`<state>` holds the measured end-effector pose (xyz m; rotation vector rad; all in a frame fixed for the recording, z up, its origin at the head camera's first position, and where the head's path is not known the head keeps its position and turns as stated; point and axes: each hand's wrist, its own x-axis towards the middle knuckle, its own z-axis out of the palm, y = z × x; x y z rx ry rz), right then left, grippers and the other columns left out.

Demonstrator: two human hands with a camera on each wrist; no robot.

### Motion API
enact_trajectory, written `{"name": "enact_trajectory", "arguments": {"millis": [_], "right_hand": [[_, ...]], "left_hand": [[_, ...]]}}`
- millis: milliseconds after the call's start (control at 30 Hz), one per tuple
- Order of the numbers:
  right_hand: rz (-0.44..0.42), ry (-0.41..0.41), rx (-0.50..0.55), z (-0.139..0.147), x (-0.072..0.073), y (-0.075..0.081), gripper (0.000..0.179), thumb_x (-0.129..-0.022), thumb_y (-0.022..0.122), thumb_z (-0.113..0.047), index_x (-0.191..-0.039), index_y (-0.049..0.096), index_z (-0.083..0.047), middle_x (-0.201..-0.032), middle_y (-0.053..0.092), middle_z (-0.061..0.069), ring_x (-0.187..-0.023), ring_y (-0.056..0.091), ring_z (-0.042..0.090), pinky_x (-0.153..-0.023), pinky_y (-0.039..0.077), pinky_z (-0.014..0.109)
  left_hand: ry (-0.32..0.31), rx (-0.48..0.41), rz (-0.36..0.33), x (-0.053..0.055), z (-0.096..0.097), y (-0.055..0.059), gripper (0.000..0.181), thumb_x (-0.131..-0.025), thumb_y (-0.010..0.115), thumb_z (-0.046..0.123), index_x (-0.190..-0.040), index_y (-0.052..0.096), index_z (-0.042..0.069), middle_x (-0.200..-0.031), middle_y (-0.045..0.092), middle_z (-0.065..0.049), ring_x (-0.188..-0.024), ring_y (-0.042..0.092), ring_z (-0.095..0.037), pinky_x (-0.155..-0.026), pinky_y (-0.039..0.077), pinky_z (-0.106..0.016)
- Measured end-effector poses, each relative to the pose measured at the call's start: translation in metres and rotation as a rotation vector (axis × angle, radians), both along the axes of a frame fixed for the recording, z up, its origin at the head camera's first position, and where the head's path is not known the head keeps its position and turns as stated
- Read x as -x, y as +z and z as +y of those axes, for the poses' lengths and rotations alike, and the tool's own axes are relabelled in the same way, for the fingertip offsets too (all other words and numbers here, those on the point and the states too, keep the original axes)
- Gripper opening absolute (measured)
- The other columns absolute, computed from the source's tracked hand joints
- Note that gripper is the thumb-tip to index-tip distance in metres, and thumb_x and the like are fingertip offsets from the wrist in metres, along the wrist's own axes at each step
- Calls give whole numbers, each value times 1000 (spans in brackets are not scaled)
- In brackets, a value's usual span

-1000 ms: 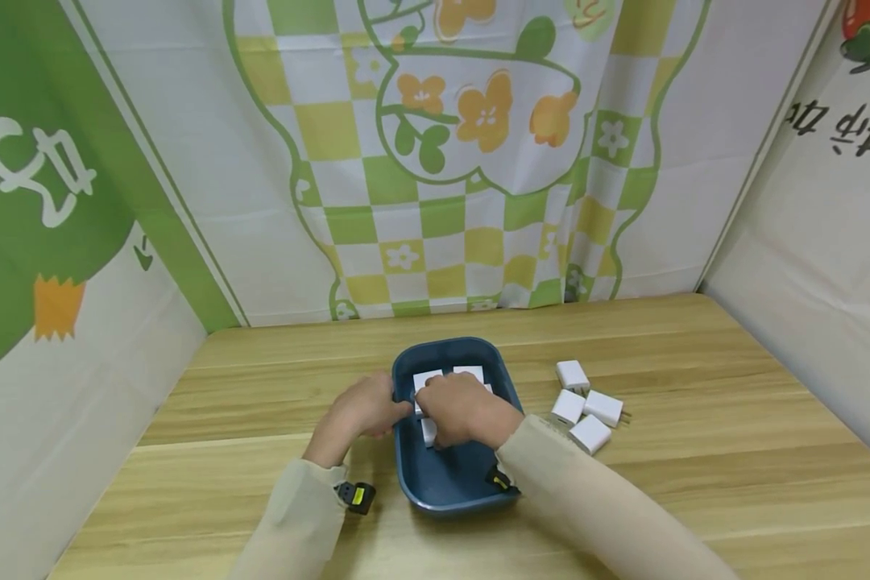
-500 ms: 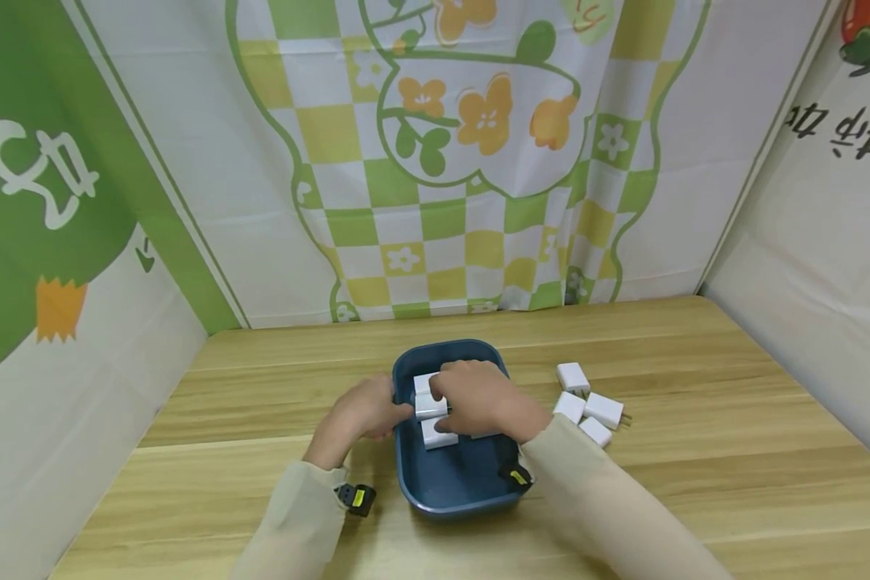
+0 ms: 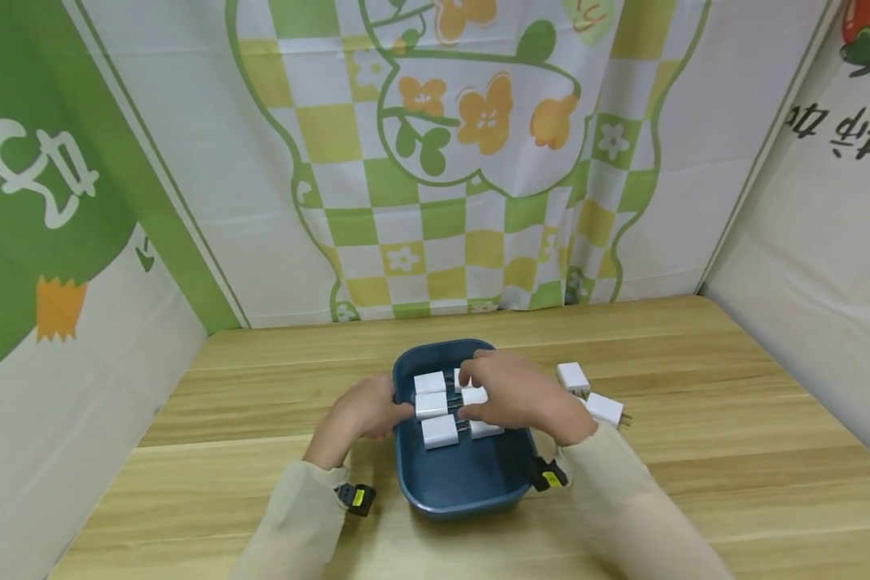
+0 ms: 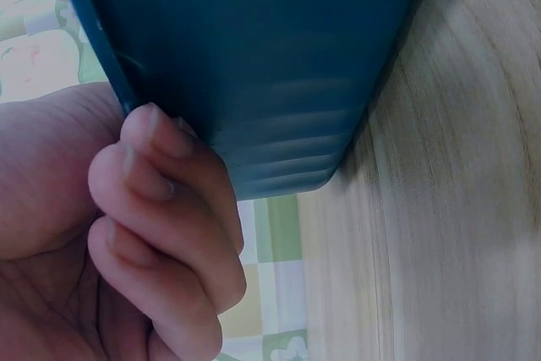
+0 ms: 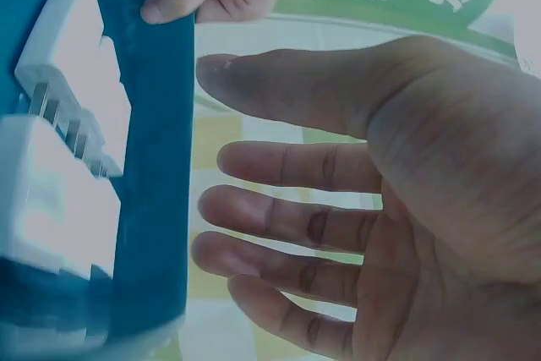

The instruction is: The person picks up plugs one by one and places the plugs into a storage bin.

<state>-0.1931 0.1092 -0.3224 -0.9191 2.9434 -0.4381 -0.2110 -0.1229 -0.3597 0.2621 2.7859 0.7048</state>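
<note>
A dark blue plastic box (image 3: 464, 483) stands on the wooden table. Inside it, white plug chargers (image 3: 440, 431) lie in two columns, with their prongs pointing towards each other. My left hand (image 3: 366, 409) grips the box's left rim, its thumb over the edge; in the left wrist view its curled fingers (image 4: 169, 209) press the outer wall. Over the right column hovers my right hand (image 3: 522, 391), partly covering those chargers. The right wrist view shows its fingers (image 5: 296, 213) spread and holding nothing, apart from the chargers (image 5: 63, 44).
On the wooden table (image 3: 275, 362), right of the box, lie loose white chargers (image 3: 605, 409), some hidden behind my right hand. A patterned curtain (image 3: 442, 201) hangs along the back edge, with printed cloth on both sides.
My right hand has drawn away from the left column of chargers towards the right, its fingers loosening. More chargers in the box now show. My left hand has stayed on the rim.
</note>
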Motion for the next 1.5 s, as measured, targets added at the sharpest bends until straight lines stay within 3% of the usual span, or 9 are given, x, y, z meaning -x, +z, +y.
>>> {"name": "enact_trajectory", "arguments": {"millis": [333, 933, 1267, 1500], "right_hand": [[65, -58, 46, 28, 5, 6, 34, -89, 79, -31, -114, 71, -9, -104, 67, 5, -95, 64, 22, -82, 53, 41], [17, -197, 50, 59, 25, -5, 37, -89, 78, -29, -113, 70, -3, -107, 69, 14, -97, 65, 29, -83, 53, 48], [3, -336, 73, 84, 36, -10, 41, -90, 76, -29, -116, 67, 1, -111, 69, 20, -99, 65, 35, -83, 52, 51], [-59, -443, 63, 97, 42, -19, 51, -90, 75, -30, -124, 63, 7, -125, 64, 26, -108, 62, 43, -87, 50, 55]], "left_hand": [[10, -6, 7, 0, 0, 1, 33, -94, 68, 22, -66, 61, 8, -51, 58, -2, -43, 50, -12, -43, 33, -24], [9, 13, -7, 0, 1, 1, 33, -96, 67, 25, -68, 61, 8, -54, 60, -3, -44, 50, -12, -43, 33, -23], [10, 12, -7, -1, 2, 3, 32, -95, 67, 24, -69, 61, 8, -54, 61, -3, -44, 52, -12, -43, 34, -23], [7, -8, -2, -1, 2, 2, 33, -94, 67, 22, -65, 60, 8, -50, 57, -1, -42, 49, -12, -43, 33, -23]]}}
